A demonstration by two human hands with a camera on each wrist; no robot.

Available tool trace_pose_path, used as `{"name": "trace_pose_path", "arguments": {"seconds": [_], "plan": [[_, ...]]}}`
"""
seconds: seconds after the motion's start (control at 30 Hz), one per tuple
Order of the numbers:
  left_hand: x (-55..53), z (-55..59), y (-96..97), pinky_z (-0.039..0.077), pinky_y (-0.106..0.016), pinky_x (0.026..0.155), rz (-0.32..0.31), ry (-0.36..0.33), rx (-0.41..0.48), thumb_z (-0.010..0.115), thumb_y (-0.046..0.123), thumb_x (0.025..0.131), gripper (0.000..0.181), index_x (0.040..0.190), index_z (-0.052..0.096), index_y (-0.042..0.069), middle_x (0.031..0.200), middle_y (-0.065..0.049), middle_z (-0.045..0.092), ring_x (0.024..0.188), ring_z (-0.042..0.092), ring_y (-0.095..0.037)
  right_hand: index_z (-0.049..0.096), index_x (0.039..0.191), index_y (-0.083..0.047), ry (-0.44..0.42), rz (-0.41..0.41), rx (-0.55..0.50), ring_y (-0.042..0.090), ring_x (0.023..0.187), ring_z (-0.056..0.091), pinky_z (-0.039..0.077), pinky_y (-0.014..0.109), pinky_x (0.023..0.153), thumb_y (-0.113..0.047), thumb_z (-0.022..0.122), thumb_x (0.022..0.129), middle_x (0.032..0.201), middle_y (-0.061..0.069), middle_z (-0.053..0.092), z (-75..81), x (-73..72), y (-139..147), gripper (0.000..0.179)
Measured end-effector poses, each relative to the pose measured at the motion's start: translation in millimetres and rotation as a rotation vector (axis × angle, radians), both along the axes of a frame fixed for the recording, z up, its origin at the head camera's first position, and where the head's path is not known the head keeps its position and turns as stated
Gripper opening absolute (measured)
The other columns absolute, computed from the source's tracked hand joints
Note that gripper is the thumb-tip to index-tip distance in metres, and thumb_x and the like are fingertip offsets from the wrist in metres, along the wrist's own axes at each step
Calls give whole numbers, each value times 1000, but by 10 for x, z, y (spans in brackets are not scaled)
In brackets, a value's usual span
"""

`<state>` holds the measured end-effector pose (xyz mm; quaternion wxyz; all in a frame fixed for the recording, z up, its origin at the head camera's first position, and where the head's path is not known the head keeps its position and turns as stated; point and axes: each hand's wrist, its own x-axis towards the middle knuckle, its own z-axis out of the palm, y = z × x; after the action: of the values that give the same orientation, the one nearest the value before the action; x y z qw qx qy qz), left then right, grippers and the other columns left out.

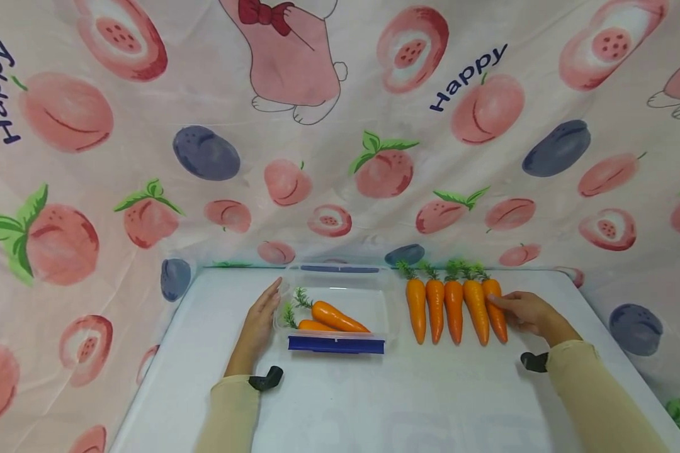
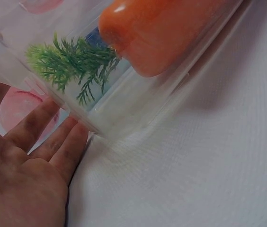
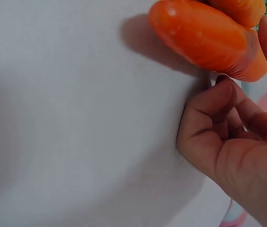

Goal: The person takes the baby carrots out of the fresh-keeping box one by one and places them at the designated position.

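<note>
In the head view, a clear plastic box (image 1: 374, 302) with blue latch flaps holds two orange carrots with green tops; the upper carrot (image 1: 340, 316) lies slanted over the lower one (image 1: 314, 325). My left hand (image 1: 259, 319) rests its extended fingers against the box's left side, and the left wrist view has these fingertips touching the clear wall (image 2: 84, 120). At the right end of a row of several carrots, my right hand (image 1: 529, 313) pinches the outermost carrot (image 1: 495, 314) near its top. The right wrist view has that carrot (image 3: 204, 38) between thumb and curled fingers.
The other carrots (image 1: 453, 311) lie side by side, tops toward the back, right of the box. All stand on a white table (image 1: 340, 402). A fruit-patterned cloth (image 1: 328, 157) hangs behind and along both sides.
</note>
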<state>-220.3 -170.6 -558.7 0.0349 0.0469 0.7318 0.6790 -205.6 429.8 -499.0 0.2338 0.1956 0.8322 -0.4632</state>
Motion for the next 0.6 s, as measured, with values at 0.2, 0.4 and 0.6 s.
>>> {"name": "trace_pose_path", "arguments": {"seconds": [0.2, 0.4, 0.6], "plan": [[-8, 6, -7, 20, -55, 128, -6, 16, 1, 44, 44, 109, 53, 158, 40, 26, 167, -3, 32, 157, 23, -28, 27, 151, 11, -2, -18, -52, 31, 113, 47, 57, 30, 90, -61, 57, 97, 125, 18, 50, -54, 10, 101, 95], [-4, -12, -6, 22, -52, 128, -13, 5, 45, 45, 41, 109, 50, 158, 41, 28, 167, -3, 33, 156, 24, -26, 29, 151, 10, 33, -21, -34, 29, 111, 45, 54, 24, 85, -63, 59, 95, 121, 16, 48, -61, 26, 149, 97], [-23, -32, 4, 20, -52, 128, -7, 7, 54, 46, 39, 109, 50, 158, 41, 26, 167, -2, 33, 156, 24, -25, 30, 150, 11, 88, -6, 33, 30, 113, 46, 52, 21, 83, -64, 56, 96, 131, 23, 46, 68, 13, 78, 96]]}}
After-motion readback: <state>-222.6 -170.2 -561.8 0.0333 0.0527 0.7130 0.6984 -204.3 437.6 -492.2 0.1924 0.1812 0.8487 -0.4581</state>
